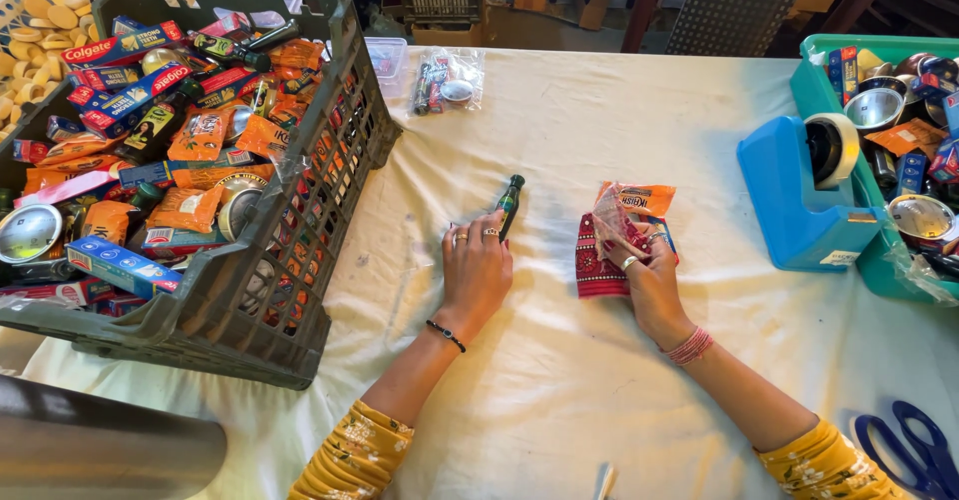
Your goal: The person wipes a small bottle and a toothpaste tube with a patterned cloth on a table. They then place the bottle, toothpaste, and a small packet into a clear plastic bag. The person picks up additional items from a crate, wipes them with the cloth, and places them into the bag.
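Head view: on the worktop (599, 140), a grey crate (330, 190) sits left, a blue tape dispenser (799, 200) right. My right fingers (639, 255) grip a clear bag (619, 222) over packets; my left fingers (479, 245) rest narrow on a small dark bottle (510, 203).

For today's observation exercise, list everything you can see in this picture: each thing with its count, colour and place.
Crate: one, grey, left, full of boxes and pouches.
Small bottle: one, dark green, table centre.
Clear bag: one, holding orange pouch and red patterned cloth, centre right.
Packed bag: one, clear, far centre.
Tape dispenser: one, blue, right.
Bin: one, teal, far right.
Scissors: one pair, blue, bottom right.
Tablecloth: one, white.
Left hand: touching the bottle.
Right hand: holding the clear bag.
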